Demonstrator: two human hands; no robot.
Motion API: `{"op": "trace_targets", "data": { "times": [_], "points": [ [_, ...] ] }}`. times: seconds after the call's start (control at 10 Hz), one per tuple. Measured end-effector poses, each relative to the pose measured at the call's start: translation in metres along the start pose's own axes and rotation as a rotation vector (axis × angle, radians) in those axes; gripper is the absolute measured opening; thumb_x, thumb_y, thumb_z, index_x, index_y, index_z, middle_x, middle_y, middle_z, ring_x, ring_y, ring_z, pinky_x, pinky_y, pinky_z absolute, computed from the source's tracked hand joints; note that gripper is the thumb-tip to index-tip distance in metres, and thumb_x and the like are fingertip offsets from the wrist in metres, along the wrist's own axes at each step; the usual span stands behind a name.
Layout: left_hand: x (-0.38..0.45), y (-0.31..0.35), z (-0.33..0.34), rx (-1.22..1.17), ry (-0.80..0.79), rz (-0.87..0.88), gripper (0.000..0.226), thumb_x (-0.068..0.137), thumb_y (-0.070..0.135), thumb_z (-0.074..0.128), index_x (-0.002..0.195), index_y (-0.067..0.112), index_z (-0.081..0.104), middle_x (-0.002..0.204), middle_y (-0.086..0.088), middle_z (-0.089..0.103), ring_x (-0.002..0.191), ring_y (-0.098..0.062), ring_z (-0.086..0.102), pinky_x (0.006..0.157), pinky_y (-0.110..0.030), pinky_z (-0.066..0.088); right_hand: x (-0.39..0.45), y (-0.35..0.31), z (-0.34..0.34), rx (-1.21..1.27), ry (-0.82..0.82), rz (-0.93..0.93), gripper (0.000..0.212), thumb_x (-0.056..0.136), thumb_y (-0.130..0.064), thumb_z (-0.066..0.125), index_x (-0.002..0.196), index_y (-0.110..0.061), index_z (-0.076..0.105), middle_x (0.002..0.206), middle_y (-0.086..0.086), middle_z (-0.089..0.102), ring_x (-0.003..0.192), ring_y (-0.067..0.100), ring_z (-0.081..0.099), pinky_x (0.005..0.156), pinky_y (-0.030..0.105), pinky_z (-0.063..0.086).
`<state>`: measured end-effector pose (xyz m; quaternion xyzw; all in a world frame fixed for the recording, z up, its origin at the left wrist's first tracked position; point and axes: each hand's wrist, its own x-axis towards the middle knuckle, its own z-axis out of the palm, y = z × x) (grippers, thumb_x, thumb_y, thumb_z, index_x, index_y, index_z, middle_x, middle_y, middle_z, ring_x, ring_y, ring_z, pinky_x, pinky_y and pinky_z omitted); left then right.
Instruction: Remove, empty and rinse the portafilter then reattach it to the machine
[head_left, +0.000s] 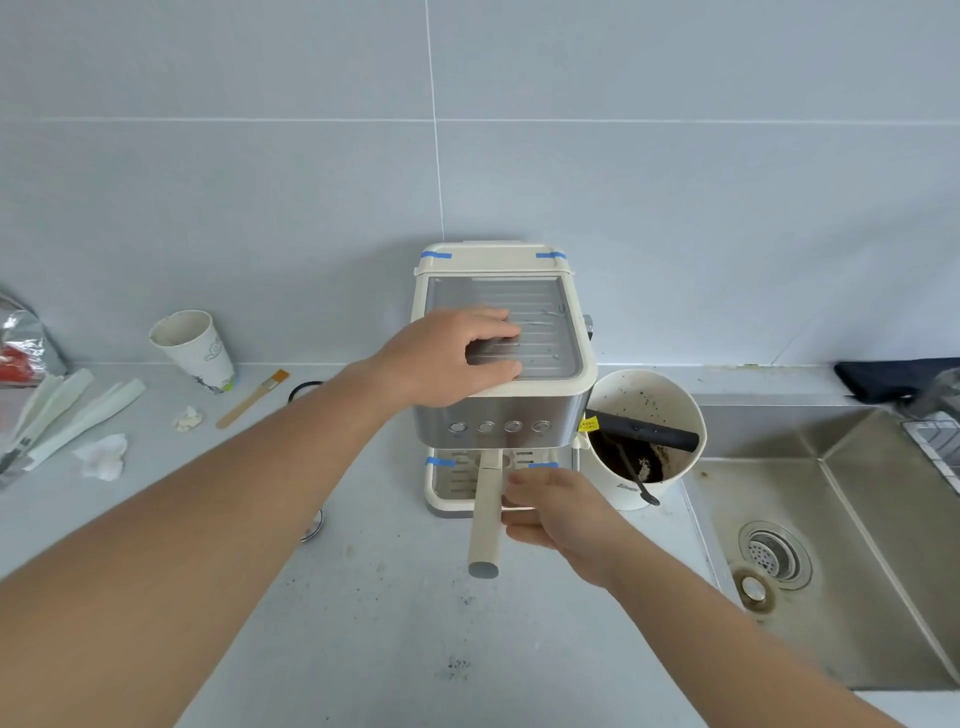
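A cream and steel espresso machine (519, 415) stands against the tiled wall. The portafilter (487, 514) sits in the machine, and its cream handle sticks out toward me over the drip tray (447, 483). My left hand (447, 358) rests on the machine's top, fingers curled over the ribbed cup tray. My right hand (556, 514) is just right of the handle with fingers spread, touching its side but not closed around it. The portafilter's basket is hidden under the machine.
A white knock box (670, 395) with coffee grounds and a black bar stands right of the machine. A steel sink (831, 545) lies at the right. On the left counter are a paper cup (195, 348), a brush (254, 397), crumpled tissues (104, 457) and packets.
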<state>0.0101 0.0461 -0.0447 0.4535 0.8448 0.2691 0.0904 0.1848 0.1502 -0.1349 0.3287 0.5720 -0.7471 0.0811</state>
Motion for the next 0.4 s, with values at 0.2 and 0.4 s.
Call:
{"op": "trace_targets", "data": {
  "times": [0.2, 0.4],
  "points": [
    [-0.017, 0.020, -0.012, -0.104, 0.060, 0.021, 0.035, 0.082, 0.044, 0.068, 0.116, 0.035, 0.068, 0.108, 0.025, 0.064, 0.094, 0.021, 0.053, 0.084, -0.008, 0.039, -0.050, -0.054, -0.028, 0.006, -0.020, -0.192, 0.020, 0.097, -0.018, 0.059, 0.112, -0.012, 0.071, 0.101, 0.003, 0.080, 0.096, 0.017, 0.075, 0.093, 0.036, 0.052],
    [-0.040, 0.050, -0.043, -0.033, 0.211, 0.080, 0.039, 0.083, 0.051, 0.063, 0.120, 0.040, 0.064, 0.125, 0.021, 0.063, 0.117, 0.003, 0.053, 0.099, -0.021, 0.040, -0.130, -0.133, -0.053, 0.069, -0.012, -0.622, 0.021, 0.087, -0.018, 0.064, 0.099, -0.011, 0.080, 0.103, 0.015, 0.078, 0.102, 0.032, 0.072, 0.092, 0.041, 0.057]
  ]
}}
